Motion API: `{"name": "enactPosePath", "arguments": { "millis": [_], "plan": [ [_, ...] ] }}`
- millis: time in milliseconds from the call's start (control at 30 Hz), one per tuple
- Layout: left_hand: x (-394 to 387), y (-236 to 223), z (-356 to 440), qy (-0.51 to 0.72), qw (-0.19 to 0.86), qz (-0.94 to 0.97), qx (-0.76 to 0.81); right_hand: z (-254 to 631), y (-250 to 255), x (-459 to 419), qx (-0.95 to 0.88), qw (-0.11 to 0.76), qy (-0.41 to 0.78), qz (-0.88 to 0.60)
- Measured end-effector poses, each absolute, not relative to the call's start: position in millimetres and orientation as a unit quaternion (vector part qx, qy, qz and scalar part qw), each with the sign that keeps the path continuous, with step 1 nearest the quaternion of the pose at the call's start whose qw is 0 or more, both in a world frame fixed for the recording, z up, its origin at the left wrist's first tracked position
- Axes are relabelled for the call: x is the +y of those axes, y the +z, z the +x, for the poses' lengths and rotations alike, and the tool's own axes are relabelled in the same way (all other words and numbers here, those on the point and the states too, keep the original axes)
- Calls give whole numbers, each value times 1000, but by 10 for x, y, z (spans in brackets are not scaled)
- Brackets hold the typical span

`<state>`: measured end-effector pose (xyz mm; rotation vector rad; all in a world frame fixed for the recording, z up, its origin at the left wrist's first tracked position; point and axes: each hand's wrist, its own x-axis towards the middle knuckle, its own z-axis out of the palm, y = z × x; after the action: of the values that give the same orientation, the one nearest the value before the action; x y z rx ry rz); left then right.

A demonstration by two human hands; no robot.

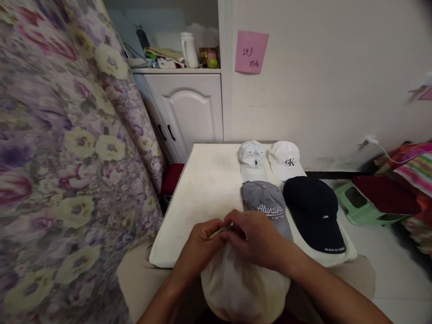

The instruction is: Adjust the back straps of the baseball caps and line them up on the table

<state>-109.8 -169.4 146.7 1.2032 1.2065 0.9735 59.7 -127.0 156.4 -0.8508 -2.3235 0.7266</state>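
Observation:
A beige cap is held over my lap at the near edge of the table. My left hand pinches the cap's strap from the left, its fingers closed. From the right, my right hand grips the same strap, with the fingertips of both hands meeting there. Just beyond my right hand lies a grey cap with white "Always" lettering. To its right rests a large navy cap. Farther back sit a pale cap with a small dark logo and a white cap marked "CK".
The cream-covered table reaches to the wall. A floral curtain hangs close on the left. Behind stands a white cabinet with a white jug on its shelf. A green stool stands at right.

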Motion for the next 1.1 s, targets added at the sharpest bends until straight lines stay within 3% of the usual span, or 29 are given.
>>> {"name": "enactPosePath", "arguments": {
  "millis": [433,767,1100],
  "plan": [
    [-1689,1514,-1111,430,501,516,546,619,1628,-1238,-811,295,383,-328],
    [-1696,1371,-1143,468,622,408,477,594,1416,-1085,-560,335,734,-189],
    [-1702,1353,-1200,494,687,326,421,593,1436,-1094,-455,360,798,-162]
  ]
}}
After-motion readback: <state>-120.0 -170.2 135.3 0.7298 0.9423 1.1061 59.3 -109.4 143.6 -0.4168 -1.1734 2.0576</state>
